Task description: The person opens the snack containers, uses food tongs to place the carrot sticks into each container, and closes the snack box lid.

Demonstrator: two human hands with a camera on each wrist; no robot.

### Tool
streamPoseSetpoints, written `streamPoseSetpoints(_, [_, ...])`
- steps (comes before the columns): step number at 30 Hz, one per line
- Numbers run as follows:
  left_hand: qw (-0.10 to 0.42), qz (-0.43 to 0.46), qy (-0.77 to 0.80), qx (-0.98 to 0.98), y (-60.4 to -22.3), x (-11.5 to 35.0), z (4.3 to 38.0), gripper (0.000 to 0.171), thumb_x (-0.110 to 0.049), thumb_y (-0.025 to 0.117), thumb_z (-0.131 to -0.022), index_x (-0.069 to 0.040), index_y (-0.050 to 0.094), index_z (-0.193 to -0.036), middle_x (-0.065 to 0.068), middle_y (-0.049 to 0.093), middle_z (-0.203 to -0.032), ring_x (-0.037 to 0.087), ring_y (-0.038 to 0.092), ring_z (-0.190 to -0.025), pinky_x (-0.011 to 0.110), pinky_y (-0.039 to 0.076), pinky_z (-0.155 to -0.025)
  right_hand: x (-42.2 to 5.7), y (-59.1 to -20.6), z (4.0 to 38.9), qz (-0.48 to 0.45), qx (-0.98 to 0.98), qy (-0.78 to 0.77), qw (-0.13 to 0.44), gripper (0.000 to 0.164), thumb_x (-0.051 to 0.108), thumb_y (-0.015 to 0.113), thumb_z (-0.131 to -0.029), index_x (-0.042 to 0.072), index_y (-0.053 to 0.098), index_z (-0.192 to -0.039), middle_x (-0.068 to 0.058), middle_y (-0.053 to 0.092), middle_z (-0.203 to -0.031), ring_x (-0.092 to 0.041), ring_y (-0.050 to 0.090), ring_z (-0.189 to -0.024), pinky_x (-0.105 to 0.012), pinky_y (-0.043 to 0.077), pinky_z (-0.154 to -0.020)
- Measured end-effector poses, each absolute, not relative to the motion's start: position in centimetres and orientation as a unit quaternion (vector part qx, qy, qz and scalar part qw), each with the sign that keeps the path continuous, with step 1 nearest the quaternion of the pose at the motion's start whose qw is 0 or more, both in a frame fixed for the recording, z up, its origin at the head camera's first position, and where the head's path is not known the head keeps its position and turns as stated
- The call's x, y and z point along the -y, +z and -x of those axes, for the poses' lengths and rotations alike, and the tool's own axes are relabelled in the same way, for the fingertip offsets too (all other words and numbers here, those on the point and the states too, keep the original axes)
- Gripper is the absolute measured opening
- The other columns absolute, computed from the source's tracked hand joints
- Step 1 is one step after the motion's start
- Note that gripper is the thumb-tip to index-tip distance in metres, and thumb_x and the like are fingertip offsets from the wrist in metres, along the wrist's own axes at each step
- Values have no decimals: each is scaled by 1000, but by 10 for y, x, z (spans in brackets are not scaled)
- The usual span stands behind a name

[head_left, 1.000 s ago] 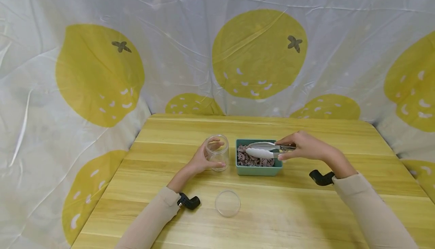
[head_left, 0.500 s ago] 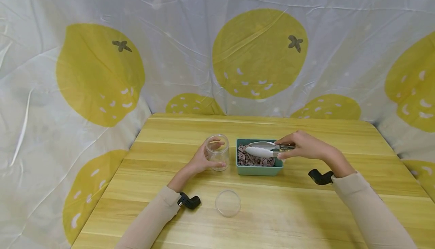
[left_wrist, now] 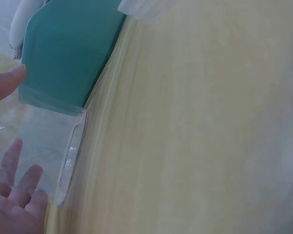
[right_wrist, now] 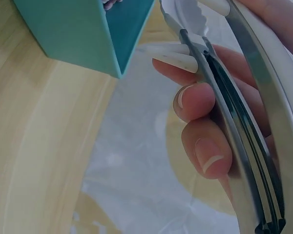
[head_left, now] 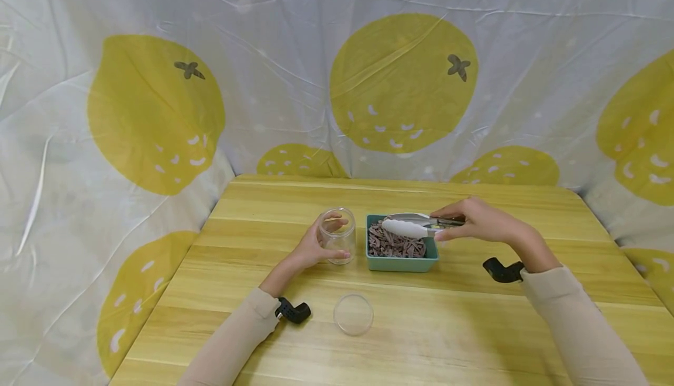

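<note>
My left hand (head_left: 309,250) curls its fingers and thumb round a clear jar (head_left: 338,244), which stands upright on the table with no lid on it. In the left wrist view the fingers (left_wrist: 27,183) show through the jar's clear wall. To the jar's right is a teal rectangular box (head_left: 402,265) holding purplish-grey shredded strips (head_left: 395,245). My right hand (head_left: 476,221) grips metal tongs (right_wrist: 271,78) with white tips. Those tips (head_left: 404,227) hang over the back of the box, above the strips. Whether anything sits between them cannot be told.
A round clear lid (head_left: 353,314) lies flat on the wooden table (head_left: 432,339), in front of the jar and box. Behind the table hangs a curtain (head_left: 295,82) with yellow fruit prints.
The right hand and tongs have shifted slightly up and to the right, and the tong tips have drawn closer together. The left hand, jar, box and lid have stayed put.
</note>
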State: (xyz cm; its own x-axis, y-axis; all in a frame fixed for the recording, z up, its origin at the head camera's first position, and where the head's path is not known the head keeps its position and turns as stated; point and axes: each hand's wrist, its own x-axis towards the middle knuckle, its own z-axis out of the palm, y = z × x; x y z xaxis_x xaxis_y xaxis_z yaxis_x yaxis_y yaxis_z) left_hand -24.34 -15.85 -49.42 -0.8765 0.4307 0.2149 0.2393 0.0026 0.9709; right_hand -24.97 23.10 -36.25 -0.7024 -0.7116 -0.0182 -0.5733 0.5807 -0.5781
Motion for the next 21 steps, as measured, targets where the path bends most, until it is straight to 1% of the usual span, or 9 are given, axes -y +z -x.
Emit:
streamPoseSetpoints(6, [72, -238, 662, -707, -495, 159, 244, 87, 12, 82, -74, 1, 33, -144, 21, 50, -144, 34, 39, -140, 53, 29, -114, -232, -357, 252, 382, -870, -289, 111, 52, 30, 73, -92, -2, 63, -131, -20, 66, -124, -6, 64, -75, -30, 49, -68])
streamPoseSetpoints(7, [72, -236, 662, -708, -495, 159, 244, 86, 12, 82, -74, 1, 33, -144, 21, 50, -144, 34, 39, -140, 53, 28, -114, -231, -355, 253, 382, -870, -291, 112, 52, 30, 73, -92, -2, 63, -131, -20, 66, -124, -5, 62, -70, -29, 48, -67])
streamPoseSetpoints(9, [71, -233, 660, -710, -495, 159, 244, 86, 12, 82, -74, 0, 34, -144, 20, 51, -143, 33, 40, -140, 53, 28, -114, -230, -351, 253, 379, -870, -293, 115, 52, 30, 74, -92, -2, 62, -132, -20, 66, -124, -3, 48, -55, -29, 47, -65])
streamPoseSetpoints(10, [71, -232, 660, -711, -495, 159, 244, 86, 12, 82, -74, 0, 35, -144, 19, 51, -143, 33, 40, -140, 53, 29, -114, -229, -349, 253, 378, -871, -293, 116, 53, 30, 73, -92, -2, 62, -132, -20, 66, -124, -3, 46, -53, -30, 47, -66])
streamPoseSetpoints(12, [70, -232, 659, -712, -496, 158, 245, 86, 12, 82, -74, -1, 35, -144, 19, 52, -143, 33, 40, -140, 53, 29, -114, -227, -345, 254, 375, -872, -291, 116, 53, 31, 73, -92, -1, 62, -133, -20, 65, -126, -3, 49, -57, -31, 50, -68])
streamPoseSetpoints(14, [68, -235, 659, -711, -496, 158, 245, 85, 12, 82, -74, -1, 35, -144, 20, 51, -143, 34, 40, -140, 54, 28, -113, -226, -341, 255, 373, -875, -286, 115, 54, 32, 73, -92, 0, 62, -134, -19, 65, -127, -6, 62, -73, -33, 52, -74])
streamPoseSetpoints(16, [67, -238, 659, -710, -496, 158, 245, 85, 12, 82, -74, -1, 36, -143, 21, 51, -143, 35, 39, -140, 54, 29, -113, -224, -337, 256, 373, -877, -280, 113, 54, 33, 73, -92, 1, 62, -134, -17, 65, -127, -11, 68, -90, -34, 53, -78])
streamPoseSetpoints(18, [66, -238, 659, -710, -496, 158, 245, 84, 12, 83, -73, -2, 36, -143, 21, 51, -143, 36, 40, -140, 55, 29, -113, -222, -332, 257, 377, -877, -278, 110, 54, 33, 73, -92, 1, 62, -134, -15, 67, -124, -9, 65, -78, -34, 52, -76])
streamPoseSetpoints(21, [65, -234, 659, -712, -495, 158, 244, 84, 11, 83, -73, -4, 38, -142, 20, 52, -142, 34, 40, -139, 54, 28, -113, -217, -326, 259, 386, -875, -276, 101, 53, 33, 74, -91, 2, 63, -133, -12, 69, -121, -4, 59, -67, -32, 50, -73])
